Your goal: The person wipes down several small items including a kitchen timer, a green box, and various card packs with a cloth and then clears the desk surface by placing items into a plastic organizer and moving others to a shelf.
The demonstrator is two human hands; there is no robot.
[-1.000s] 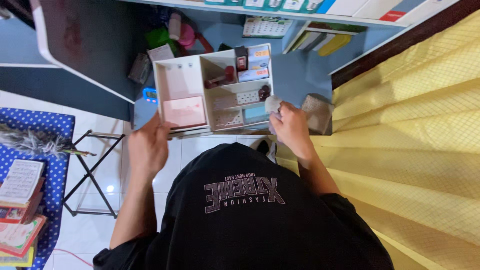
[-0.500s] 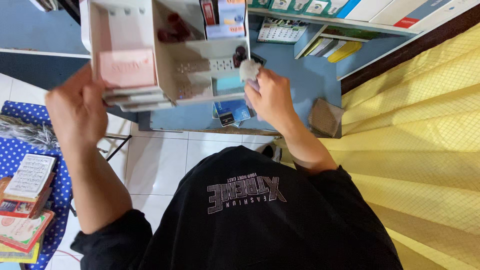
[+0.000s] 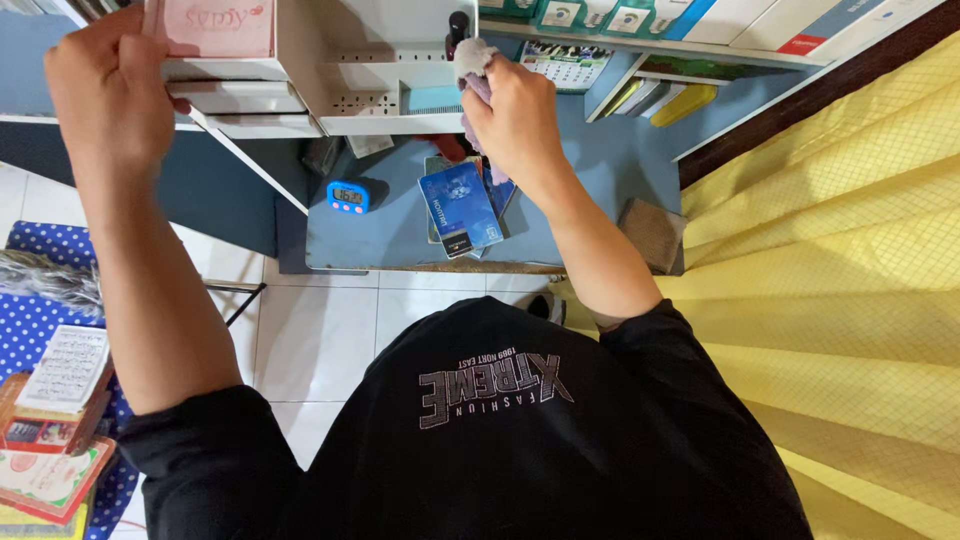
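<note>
Raised further since the earlier frames, the white desk organizer (image 3: pixel 330 75) is now lifted off the blue surface (image 3: pixel 560 215) and held up near the top edge of the view, so that the things formerly hidden under it are uncovered.

The left hand (image 3: pixel 110 95) is clenched around the organizer's left end, with the fingers wrapped over the edge beside a pink pad (image 3: pixel 215 28) that sits in the left compartment. Thin white drawers are seen stacked just beside this hand, on its inner side.

The right hand (image 3: pixel 515 115) is closed on a small pale cloth (image 3: pixel 472 58), which is bunched between the fingertips and pressed against the organizer's right end, where a dark round-topped object (image 3: pixel 459 25) stands up just above the cloth. Whether the right hand also bears the organizer's weight cannot be told.

Below the right hand, on the surface, a blue booklet (image 3: pixel 460 208) is seen lying on top of other flat items. A small blue digital timer (image 3: pixel 348 195) stands between the two hands, lower down and well apart from both. To the outer side of the right forearm, a brown woven pad (image 3: pixel 652 232) lies at the surface's corner, next to a yellow curtain (image 3: pixel 850 250). Below the left forearm, books (image 3: pixel 55 400) are stacked on a blue dotted cloth (image 3: pixel 30 310).
</note>
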